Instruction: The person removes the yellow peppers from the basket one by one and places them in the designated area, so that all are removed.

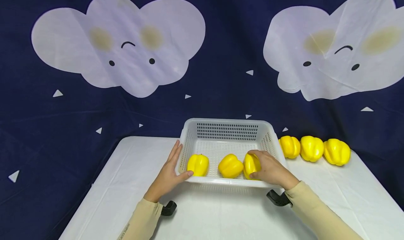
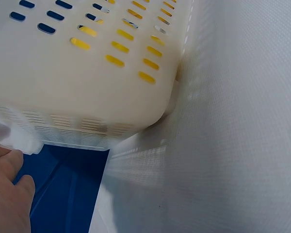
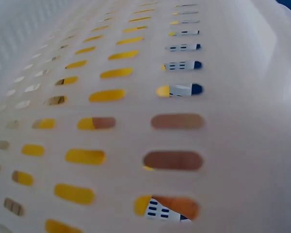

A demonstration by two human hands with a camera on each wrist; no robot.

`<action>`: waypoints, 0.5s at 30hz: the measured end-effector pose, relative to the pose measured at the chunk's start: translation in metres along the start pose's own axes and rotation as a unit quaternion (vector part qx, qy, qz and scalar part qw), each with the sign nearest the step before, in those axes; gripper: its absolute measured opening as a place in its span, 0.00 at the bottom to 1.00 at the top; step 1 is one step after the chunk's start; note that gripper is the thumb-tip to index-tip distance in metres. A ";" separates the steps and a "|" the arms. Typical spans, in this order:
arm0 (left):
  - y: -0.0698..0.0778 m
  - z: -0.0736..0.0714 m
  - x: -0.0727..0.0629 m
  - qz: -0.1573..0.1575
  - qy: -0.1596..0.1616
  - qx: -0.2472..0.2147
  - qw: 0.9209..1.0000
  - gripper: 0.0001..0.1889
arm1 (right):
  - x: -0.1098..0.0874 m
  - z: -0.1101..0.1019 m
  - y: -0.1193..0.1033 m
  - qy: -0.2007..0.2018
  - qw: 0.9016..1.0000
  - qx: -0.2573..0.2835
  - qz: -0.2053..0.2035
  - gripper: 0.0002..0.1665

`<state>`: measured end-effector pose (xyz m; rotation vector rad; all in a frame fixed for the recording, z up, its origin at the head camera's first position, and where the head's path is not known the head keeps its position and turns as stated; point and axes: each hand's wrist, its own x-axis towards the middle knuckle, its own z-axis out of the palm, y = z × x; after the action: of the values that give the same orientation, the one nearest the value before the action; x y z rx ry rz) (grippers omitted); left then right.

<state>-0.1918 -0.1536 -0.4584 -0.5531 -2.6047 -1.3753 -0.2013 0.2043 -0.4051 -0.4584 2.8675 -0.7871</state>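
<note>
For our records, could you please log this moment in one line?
left hand: touches basket | right hand: grips yellow pepper inside | outside: more peppers

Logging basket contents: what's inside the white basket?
Inside the white basket, along its near side: a left yellow pepper, a middle yellow pepper and a right yellow pepper. The right hand partly covers the right yellow pepper. Basket floor beneath the three is hidden.

A navy backdrop [image 1: 228,50] spans the far side, pale cloud [image 1: 75,33] left, another cloud [image 1: 334,19] right, white triangles [image 1: 58,94] scattered; nearer, a white-clothed table [image 1: 224,215]
</note>
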 end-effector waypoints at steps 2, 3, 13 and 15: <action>0.000 0.000 0.000 0.001 0.001 0.001 1.000 0.53 | 0.001 0.001 0.000 0.000 1.000 0.001 0.001 0.46; 0.000 0.000 0.000 0.001 0.001 0.000 1.000 0.53 | 0.001 0.001 0.001 0.000 1.000 0.002 0.001 0.46; 0.001 0.000 0.000 0.000 0.001 0.001 1.000 0.53 | 0.003 0.002 0.001 0.000 1.000 0.006 0.008 0.47; 0.001 0.000 0.000 0.000 0.001 0.001 1.000 0.53 | 0.003 0.002 0.002 0.001 1.000 0.005 0.007 0.47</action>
<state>-0.1911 -0.1534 -0.4579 -0.5506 -2.6041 -1.3725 -0.2042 0.2037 -0.4075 -0.4375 2.8639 -0.7999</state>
